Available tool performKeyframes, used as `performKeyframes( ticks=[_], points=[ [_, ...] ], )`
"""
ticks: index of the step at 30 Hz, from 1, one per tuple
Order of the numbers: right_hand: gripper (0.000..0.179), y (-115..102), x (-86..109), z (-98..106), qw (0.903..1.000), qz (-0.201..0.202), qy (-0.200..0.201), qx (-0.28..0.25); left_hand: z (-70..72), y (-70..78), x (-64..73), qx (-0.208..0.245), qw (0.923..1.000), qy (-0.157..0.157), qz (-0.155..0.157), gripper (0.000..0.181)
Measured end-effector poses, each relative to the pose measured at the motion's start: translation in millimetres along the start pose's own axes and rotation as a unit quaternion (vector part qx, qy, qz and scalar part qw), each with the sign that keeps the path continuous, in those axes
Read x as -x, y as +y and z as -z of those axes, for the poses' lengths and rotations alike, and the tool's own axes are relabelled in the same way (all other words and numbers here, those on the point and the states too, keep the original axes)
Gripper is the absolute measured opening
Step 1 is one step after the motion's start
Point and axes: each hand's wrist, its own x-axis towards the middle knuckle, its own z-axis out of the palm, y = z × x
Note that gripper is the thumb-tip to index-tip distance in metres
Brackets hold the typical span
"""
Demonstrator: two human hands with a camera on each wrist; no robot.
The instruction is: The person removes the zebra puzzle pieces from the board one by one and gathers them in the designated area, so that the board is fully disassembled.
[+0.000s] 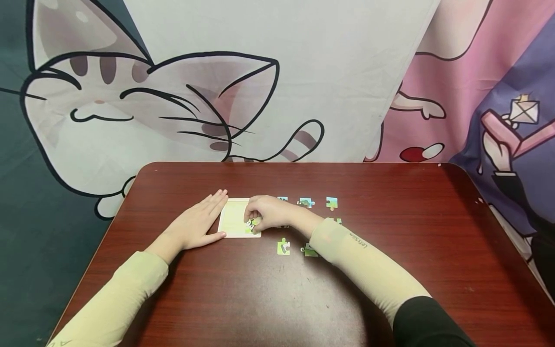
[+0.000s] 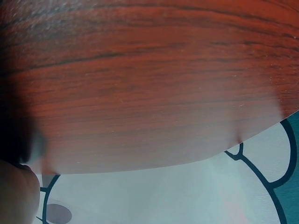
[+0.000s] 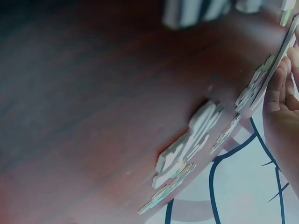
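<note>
A shallow pale-yellow puzzle tray [image 1: 231, 217] with a white border lies on the table. My left hand [image 1: 197, 224] rests along its left side, fingers straight and thumb stretched toward its lower left corner. Over the tray's lower right corner, my right hand [image 1: 270, 212] pinches a green and white jigsaw piece [image 1: 250, 225] between thumb and fingers. Part of that piece is hidden by the fingers. The right wrist view shows my right hand [image 3: 282, 88] beside the tray's edge. In the left wrist view, only a blurred bit of my left hand [image 2: 18, 196] appears.
Several loose jigsaw pieces lie right of the tray, among them a blue-green one [image 1: 331, 203], another [image 1: 306, 203] and a green one [image 1: 284, 246]. My right forearm partly covers others. Behind the brown table [image 1: 390, 202] hangs a cartoon cat cloth [image 1: 173, 96].
</note>
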Motion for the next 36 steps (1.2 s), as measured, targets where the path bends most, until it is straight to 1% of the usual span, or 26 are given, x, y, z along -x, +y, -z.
performKeyframes(
  ticks=[4, 11, 18, 21, 26, 30, 36],
  points=[
    [0.025, -0.7, 0.4, -0.4, 1.0000, 0.006, 0.004, 0.000, -0.8, -0.3, 0.0, 0.001, 1.0000, 0.002, 0.000, 0.099],
    [0.025, 0.2, 0.0, -1.3, 0.9999, 0.003, 0.013, 0.002, -2.3, -1.7, -0.6, -0.001, 1.0000, 0.003, -0.001, 0.099],
    [0.023, 0.0, -1.0, -1.7, 0.9999, 0.006, 0.015, -0.004, -0.6, -1.0, -0.2, 0.001, 1.0000, 0.001, 0.001, 0.098],
    [0.021, -0.8, -1.3, -1.3, 0.9998, 0.010, 0.018, -0.005, -0.9, -0.9, 0.0, 0.000, 1.0000, 0.002, 0.001, 0.098],
    [0.013, -2.9, 0.4, 0.7, 0.9997, 0.002, 0.023, -0.007, -1.9, -1.3, -0.4, -0.004, 1.0000, 0.004, -0.001, 0.098],
    [0.009, -6.2, 2.9, 4.0, 0.9994, -0.004, 0.032, -0.016, -1.8, -0.7, -0.4, -0.003, 1.0000, 0.004, -0.002, 0.099],
    [0.009, -9.5, 7.7, 10.1, 0.9986, 0.003, 0.037, -0.037, -2.7, -1.2, -0.3, -0.005, 1.0000, 0.001, 0.000, 0.099]
  ],
)
